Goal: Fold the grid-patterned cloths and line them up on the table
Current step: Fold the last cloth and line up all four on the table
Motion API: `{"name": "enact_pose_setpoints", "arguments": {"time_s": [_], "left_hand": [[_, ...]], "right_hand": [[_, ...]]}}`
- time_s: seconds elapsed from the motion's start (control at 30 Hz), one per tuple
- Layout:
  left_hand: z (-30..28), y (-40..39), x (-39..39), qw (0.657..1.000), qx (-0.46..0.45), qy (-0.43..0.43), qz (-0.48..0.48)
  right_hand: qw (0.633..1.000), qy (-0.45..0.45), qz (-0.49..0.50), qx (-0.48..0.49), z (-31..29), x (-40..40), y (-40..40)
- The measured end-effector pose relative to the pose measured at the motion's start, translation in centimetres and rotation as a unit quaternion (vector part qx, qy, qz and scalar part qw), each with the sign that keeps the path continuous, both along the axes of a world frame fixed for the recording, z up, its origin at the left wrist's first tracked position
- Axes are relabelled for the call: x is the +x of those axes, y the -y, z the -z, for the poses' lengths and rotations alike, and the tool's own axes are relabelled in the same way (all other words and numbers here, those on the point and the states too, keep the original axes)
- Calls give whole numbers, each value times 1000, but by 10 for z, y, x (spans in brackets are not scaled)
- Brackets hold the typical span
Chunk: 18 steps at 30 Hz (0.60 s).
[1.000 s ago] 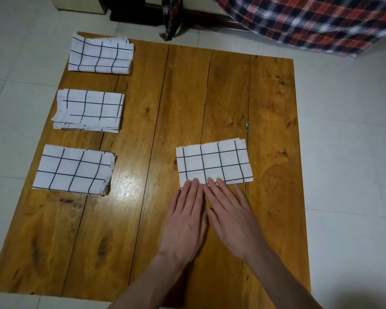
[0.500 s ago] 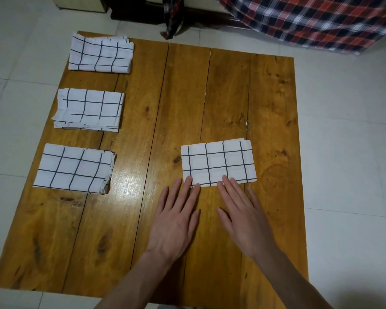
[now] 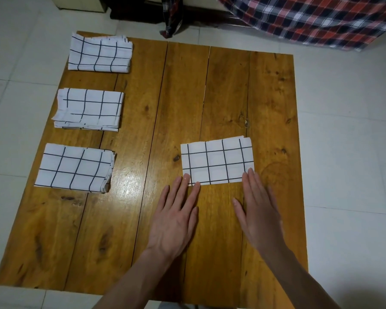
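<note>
Now flat hands at a folded cloth.
Left hand (image 3: 176, 221) and right hand (image 3: 260, 216), grip open, fingertips touching the white black-gridded folded cloth's (image 3: 217, 160) near corners on the wooden plank desk (image 3: 143, 219).

We see a white tile floor (image 3: 343, 130), a brown wooden counter (image 3: 187, 97), and a red checked blanket (image 3: 310, 16) behind it.

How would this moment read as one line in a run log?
step: smoothing fourth folded cloth | left hand: flat, near-left corner | right hand: flat, near-right corner | three folded cloths: lined along table left
</note>
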<state>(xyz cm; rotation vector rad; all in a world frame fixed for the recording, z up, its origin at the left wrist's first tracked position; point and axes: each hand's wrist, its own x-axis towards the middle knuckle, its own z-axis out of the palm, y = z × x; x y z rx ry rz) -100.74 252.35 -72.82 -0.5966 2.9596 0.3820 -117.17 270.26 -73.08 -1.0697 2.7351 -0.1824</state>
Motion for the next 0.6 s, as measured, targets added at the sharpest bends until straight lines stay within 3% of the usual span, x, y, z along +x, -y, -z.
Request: {"name": "enact_pose_setpoints", "arguments": {"time_s": [0.23,0.37,0.5,0.6], "left_hand": [[-12,-7,-5,999,42,-8,-30],[-30,-7,-32,992,68,-58,-92],[-44,-2,-75,961,108,-92,-238],[-48,1,-96,927,135,-24,-350]], "right_hand": [[1000,8,2,4,-8,0,3],[997,48,35,-53,-18,-6,11],[973,84,159,-142,-32,-18,36],[949,112,255,-145,-42,-30,56]]}}
